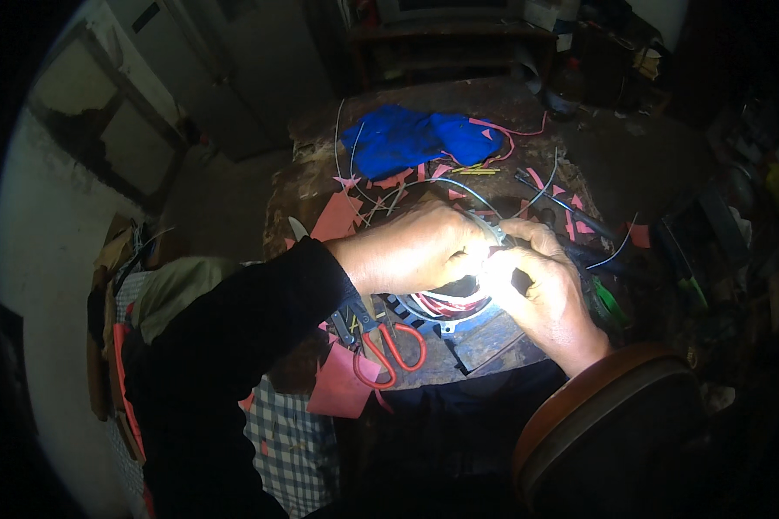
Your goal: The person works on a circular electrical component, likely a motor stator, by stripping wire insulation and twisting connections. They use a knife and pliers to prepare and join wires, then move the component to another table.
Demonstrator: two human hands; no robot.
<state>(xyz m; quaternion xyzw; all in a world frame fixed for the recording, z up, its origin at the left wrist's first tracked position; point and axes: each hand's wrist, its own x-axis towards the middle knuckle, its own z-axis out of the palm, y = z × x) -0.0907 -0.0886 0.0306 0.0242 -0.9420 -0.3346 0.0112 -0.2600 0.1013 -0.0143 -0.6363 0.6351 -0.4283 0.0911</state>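
My left hand (420, 246) reaches in from the left and my right hand (550, 290) from the lower right. Their fingertips meet over a round motor stator (450, 327) on the table, with red and white winding or sleeving showing inside its ring. Fingers of both hands are closed in a pinch. Strong glare washes out the fingertips, so whatever lies between them cannot be told. A thin pale wire (459, 183) curves up to the hands from behind. Scissors with red-orange handles (389, 356) lie just left of the stator.
Beyond the hands a blue cloth (389, 143) lies on the worn wooden table (312, 190). Pink paper sheets (344, 381) and scraps are scattered around. A knife blade (298, 228) shows near my left wrist. At right lie a dark rod-like tool (571, 208) and a green object (608, 304).
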